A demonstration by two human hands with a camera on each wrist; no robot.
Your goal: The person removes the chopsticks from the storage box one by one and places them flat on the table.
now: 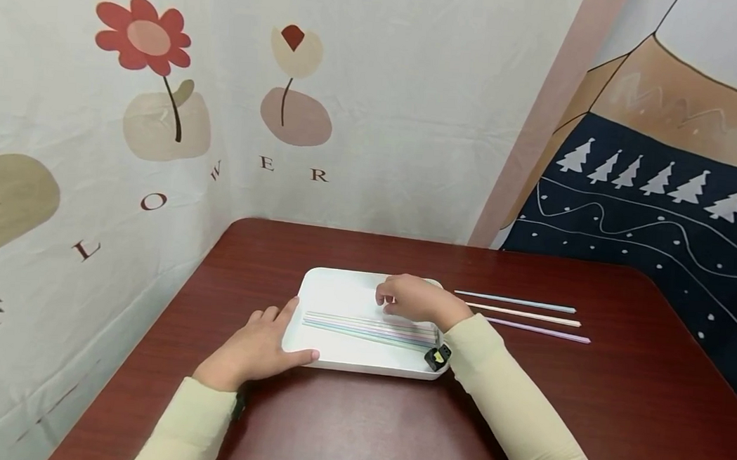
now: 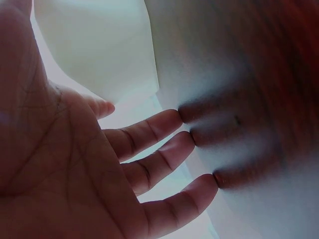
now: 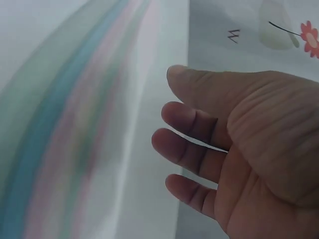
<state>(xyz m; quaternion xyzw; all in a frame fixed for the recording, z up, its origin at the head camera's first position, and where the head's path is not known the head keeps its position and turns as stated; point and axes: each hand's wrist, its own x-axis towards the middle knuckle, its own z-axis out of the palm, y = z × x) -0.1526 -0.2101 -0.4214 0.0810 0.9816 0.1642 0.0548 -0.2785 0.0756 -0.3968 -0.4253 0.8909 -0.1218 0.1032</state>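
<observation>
A white tray [image 1: 346, 292] holds several thin pastel sticks [image 1: 369, 328], lying side by side lengthwise. My left hand [image 1: 260, 343] rests at the tray's left edge, thumb on the near rim and fingers spread; in the left wrist view the fingertips of this hand [image 2: 124, 164] touch the dark table. Over the tray's right half, above the sticks, hovers my right hand [image 1: 418, 300]. The right wrist view shows that hand [image 3: 234, 144] with relaxed, slightly bent fingers and nothing between them, beside the blurred sticks [image 3: 75, 134].
Right of the tray, a blue stick [image 1: 516, 301], a cream stick [image 1: 528, 314] and a purple stick [image 1: 542, 331] lie apart on the red-brown table [image 1: 356, 426]. A printed curtain [image 1: 400, 119] hangs behind, with a dark tree-patterned cloth [image 1: 648, 219] at the right.
</observation>
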